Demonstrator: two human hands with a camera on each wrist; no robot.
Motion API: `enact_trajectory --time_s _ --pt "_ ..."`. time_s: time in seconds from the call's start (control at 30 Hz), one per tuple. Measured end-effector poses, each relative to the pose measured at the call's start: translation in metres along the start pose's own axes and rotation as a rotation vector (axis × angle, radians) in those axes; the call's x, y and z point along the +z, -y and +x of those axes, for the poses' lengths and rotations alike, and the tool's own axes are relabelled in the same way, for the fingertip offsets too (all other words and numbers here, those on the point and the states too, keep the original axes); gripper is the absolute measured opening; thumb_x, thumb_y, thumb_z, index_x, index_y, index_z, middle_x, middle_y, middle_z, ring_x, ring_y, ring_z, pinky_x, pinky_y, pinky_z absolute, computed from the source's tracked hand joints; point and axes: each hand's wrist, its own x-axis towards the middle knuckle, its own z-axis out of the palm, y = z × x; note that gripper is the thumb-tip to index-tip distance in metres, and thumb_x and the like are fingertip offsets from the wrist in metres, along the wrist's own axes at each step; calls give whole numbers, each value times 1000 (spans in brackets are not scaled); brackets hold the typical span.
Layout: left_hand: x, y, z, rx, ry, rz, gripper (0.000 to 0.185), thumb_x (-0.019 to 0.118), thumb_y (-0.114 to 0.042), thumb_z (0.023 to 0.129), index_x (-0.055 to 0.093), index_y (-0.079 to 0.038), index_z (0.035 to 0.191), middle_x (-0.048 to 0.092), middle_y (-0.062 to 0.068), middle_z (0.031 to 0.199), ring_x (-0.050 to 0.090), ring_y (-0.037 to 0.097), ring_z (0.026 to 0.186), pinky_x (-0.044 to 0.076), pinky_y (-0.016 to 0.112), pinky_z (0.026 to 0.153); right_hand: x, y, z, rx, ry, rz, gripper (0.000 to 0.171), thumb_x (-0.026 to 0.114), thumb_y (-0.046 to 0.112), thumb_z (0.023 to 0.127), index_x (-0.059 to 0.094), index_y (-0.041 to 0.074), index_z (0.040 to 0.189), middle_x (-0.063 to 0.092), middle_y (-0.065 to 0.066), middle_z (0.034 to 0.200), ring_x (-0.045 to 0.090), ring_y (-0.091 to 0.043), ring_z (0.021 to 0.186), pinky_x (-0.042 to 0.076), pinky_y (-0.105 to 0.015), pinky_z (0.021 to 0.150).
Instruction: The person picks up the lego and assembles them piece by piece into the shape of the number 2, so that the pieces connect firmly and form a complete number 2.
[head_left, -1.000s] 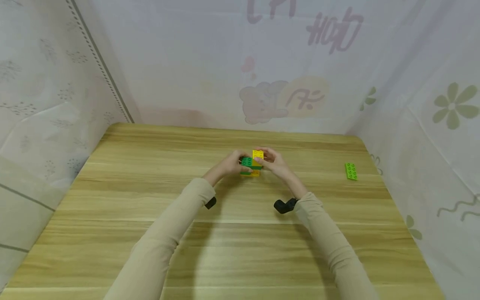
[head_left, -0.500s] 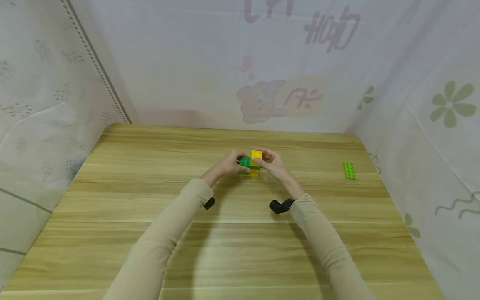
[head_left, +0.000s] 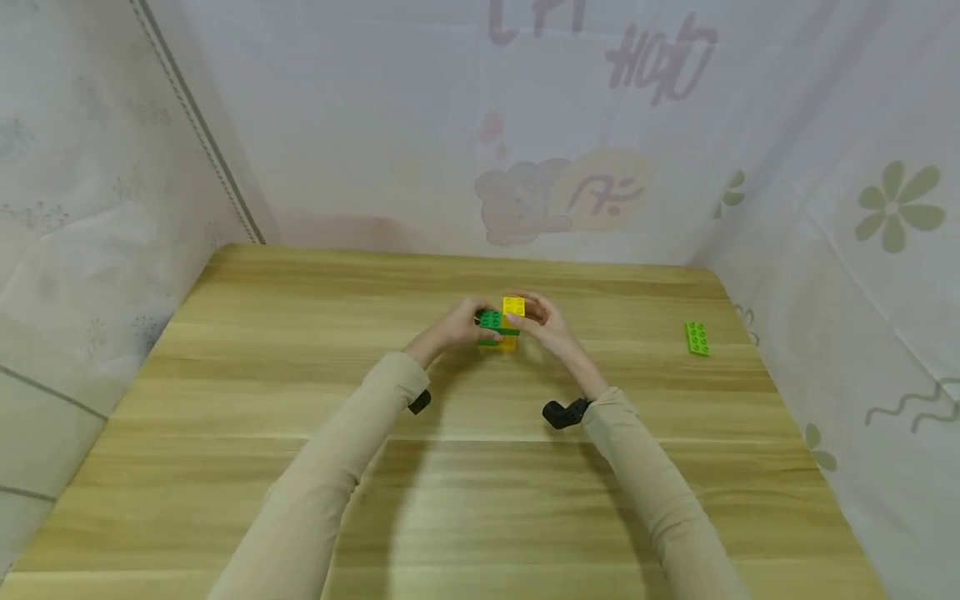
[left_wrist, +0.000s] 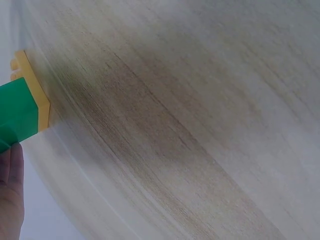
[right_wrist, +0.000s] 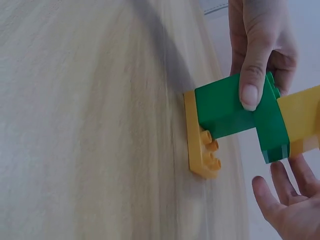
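Note:
In the head view, a small stack of toy building bricks stands mid-table between my hands. Its base is a flat orange-yellow brick (right_wrist: 192,135) lying on the table, with studs bare on one side. Above it sits a green brick (right_wrist: 220,102), then another green brick (head_left: 491,320) offset towards my right hand. A yellow brick (head_left: 513,305) tops the overhanging end. My left hand (head_left: 456,326) grips the green bricks, thumb in front. My right hand (head_left: 551,327) pinches the yellow brick, thumb on its near side and fingers behind; in the right wrist view its fingertips lie beside the overhang.
A loose lime-green brick (head_left: 697,338) with several studs lies near the table's right edge. The wooden table (head_left: 480,500) meets a printed cloth (head_left: 375,125) at the back and both sides. Black wrist cameras (head_left: 564,413) hang under the sleeves.
Both hands keep their hold, and the stack stays in place. The head view has shifted slightly.

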Motion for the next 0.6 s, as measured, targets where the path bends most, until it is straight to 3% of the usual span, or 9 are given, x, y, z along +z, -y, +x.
enact_trajectory --time_s 0.13,0.2,0.33,0.43,0.5,0.6 --pt "-3 -1 1 -17 0 -10 41 71 -11 79 57 2 116 59 16 114 58 25 101 50 33 87 -5 1 -1 17 -36 3 54 57 18 90 35 8 138 41 -20 138 40 -33 125 37 -46 103" --pt "-3 -1 2 -31 6 -12 43 70 -11 79 56 2 117 59 15 115 58 25 102 50 33 89 -9 0 -2 24 -103 -48 54 55 23 91 34 9 139 38 -20 140 35 -33 129 30 -49 107" --pt "-3 0 2 -53 12 -8 46 71 -13 79 55 1 119 58 15 117 57 25 105 49 33 90 -23 -6 -4 115 -421 -257 60 58 36 88 36 11 138 37 -16 141 34 -33 131 29 -50 107" --pt "-2 1 1 -57 12 -4 47 71 -13 79 55 1 120 57 15 118 57 25 105 49 33 91 -38 -12 -8 251 -669 -417 65 63 35 84 35 14 139 35 -15 143 30 -36 131 28 -51 106" --pt "-2 1 1 -58 13 -4 47 71 -14 79 55 0 120 57 15 118 56 25 105 49 33 91 -49 -17 -11 325 -766 -488 64 63 30 83 35 15 139 31 -16 144 24 -37 133 21 -52 108" --pt "-1 1 -1 -67 15 -15 45 71 -13 79 55 0 119 58 14 117 57 25 105 49 33 91 -65 -25 -18 439 -810 -546 68 62 32 83 31 17 141 19 -18 150 8 -38 139 8 -52 112"
